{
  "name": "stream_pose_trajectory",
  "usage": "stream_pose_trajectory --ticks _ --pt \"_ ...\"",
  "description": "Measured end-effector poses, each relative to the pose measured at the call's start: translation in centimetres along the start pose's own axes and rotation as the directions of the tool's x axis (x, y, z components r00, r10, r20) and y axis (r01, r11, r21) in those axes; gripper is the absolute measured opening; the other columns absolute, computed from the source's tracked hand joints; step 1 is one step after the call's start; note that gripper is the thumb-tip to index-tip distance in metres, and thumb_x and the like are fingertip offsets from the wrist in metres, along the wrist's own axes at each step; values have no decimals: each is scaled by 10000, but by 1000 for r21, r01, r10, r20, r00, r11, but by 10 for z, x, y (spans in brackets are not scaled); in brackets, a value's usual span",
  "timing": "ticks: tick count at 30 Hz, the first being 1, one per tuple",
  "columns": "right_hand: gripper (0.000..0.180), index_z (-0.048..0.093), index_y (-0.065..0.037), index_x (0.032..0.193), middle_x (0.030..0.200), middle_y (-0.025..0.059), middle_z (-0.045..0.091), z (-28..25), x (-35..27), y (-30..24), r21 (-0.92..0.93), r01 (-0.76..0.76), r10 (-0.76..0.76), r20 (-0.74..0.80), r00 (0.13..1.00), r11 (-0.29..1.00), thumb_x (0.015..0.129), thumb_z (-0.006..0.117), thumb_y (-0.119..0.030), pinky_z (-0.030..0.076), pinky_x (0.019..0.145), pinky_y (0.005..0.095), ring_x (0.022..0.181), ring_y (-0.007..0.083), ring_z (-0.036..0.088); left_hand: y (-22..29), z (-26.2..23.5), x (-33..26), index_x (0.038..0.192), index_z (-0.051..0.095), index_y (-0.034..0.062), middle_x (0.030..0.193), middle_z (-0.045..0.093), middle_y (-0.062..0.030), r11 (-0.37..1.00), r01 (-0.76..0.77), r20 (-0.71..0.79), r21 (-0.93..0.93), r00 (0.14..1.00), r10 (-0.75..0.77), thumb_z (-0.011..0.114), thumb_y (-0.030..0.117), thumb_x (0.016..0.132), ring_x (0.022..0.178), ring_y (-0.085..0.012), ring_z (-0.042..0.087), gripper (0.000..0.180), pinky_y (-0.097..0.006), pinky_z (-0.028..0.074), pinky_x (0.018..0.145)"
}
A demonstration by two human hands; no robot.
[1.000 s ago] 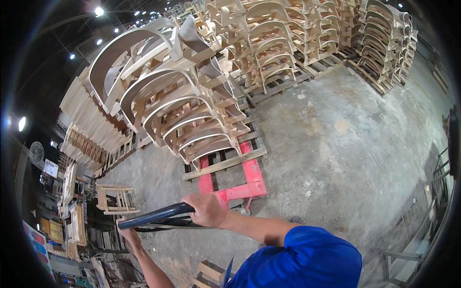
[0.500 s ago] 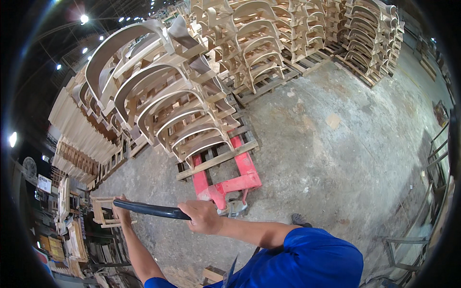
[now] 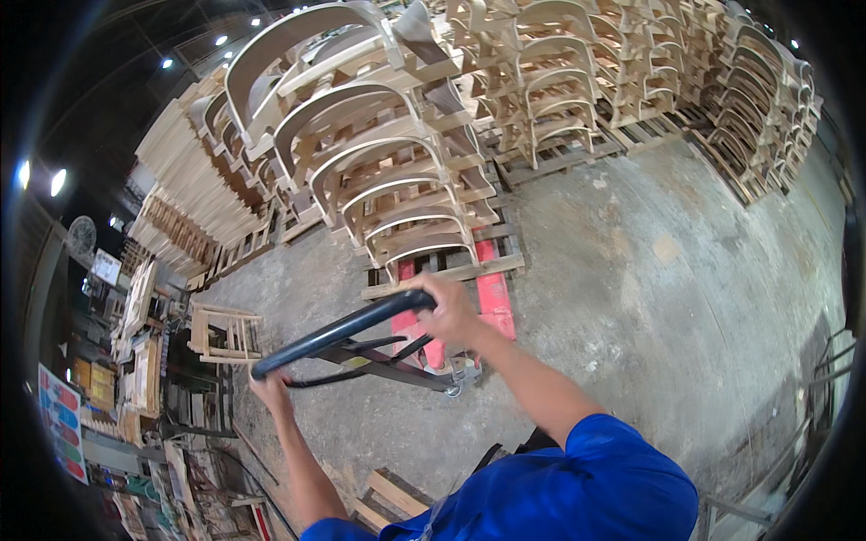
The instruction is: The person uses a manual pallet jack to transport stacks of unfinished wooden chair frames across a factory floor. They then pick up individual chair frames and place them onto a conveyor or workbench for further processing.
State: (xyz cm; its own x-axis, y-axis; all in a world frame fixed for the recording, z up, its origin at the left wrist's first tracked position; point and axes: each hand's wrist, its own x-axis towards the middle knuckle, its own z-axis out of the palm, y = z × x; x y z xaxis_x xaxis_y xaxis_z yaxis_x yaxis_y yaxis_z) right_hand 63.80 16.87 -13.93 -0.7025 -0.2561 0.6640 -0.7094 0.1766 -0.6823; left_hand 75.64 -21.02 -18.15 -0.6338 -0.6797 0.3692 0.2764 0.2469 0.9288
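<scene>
My left hand (image 3: 269, 389) is closed around the lower left end of the black bar handle (image 3: 338, 332) of a pallet jack. At the bar's upper right end my right hand (image 3: 448, 311) is wrapped round it too. A dark shaft (image 3: 397, 365) runs from the handle toward the jack's base. The red forks (image 3: 494, 293) reach under a wooden pallet (image 3: 492, 269). Stacked on that pallet are several curved wooden chair-like frames (image 3: 379, 149), rising in a tall tier beyond my hands.
More pallets of curved frames (image 3: 559, 77) stand at the back and right (image 3: 758, 108). Flat wooden pieces (image 3: 194, 167) are piled at the left. A small wooden frame (image 3: 221, 334) is beside my left hand, and wooden slats (image 3: 392, 494) lie near my body. Concrete floor (image 3: 631, 361) spreads to the right.
The handle has turned, its right end now farther forward and its left end nearer me. More of the shaft shows. Both hands keep their hold, and the view has shifted leftward.
</scene>
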Motion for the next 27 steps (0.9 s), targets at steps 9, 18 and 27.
stream_pose_trajectory --ticks 9,18,27 --pt "193 604 -59 884 757 99 663 -80 14 35 279 72 -73 -4 997 958 791 746 33 494 620 356 648 200 617 59 25 -257 942 582 61 699 522 -2 997 45 -343 -57 937 -62 684 17 877 582 -119 537 129 -278 450 535" --pt "274 549 -36 794 639 131 530 -192 10 115 469 -103 12 194 981 877 940 734 -177 443 561 373 556 240 476 102 195 -379 988 610 45 767 572 -18 919 357 -508 170 831 -228 648 0 817 633 -119 564 181 -268 455 553" --pt "267 609 -29 784 632 127 580 -260 52 153 501 -182 42 277 960 846 934 755 -194 463 539 368 532 201 544 136 268 -396 994 615 39 793 588 -24 853 482 -529 201 786 -320 668 34 833 646 -121 569 170 -264 457 556"
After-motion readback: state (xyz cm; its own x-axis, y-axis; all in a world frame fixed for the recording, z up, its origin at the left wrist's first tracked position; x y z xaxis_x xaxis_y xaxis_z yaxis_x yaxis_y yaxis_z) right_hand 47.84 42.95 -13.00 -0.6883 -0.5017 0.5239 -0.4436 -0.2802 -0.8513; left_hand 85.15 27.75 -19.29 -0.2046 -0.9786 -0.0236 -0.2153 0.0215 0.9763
